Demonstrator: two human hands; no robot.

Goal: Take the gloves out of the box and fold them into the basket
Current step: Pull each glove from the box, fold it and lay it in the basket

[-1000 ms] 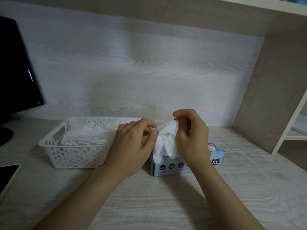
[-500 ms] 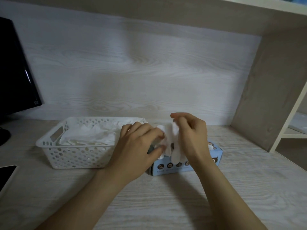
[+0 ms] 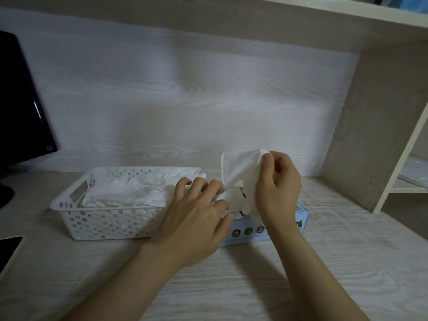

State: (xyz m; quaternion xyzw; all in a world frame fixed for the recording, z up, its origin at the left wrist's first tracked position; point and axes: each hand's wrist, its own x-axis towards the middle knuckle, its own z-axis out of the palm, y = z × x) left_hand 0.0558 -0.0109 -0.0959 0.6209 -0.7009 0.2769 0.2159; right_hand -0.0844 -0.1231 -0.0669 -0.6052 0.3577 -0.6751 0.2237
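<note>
Thumb and forefinger of the right hand (image 3: 278, 188) pinch the top edge of a white glove (image 3: 238, 172), which is raised above the light-blue glove box (image 3: 250, 230). The lower end of the glove is at the opening of the box, where the left hand (image 3: 196, 218) pinches it with thumb and curled forefinger; its other fingers are bent and slightly spread. The box lies on the wooden desk (image 3: 231, 286), just beside the right end of the white perforated basket (image 3: 111, 218). Folded gloves (image 3: 129, 193) lie inside the basket. A dark monitor (image 3: 20, 107) stands at the far left.
</note>
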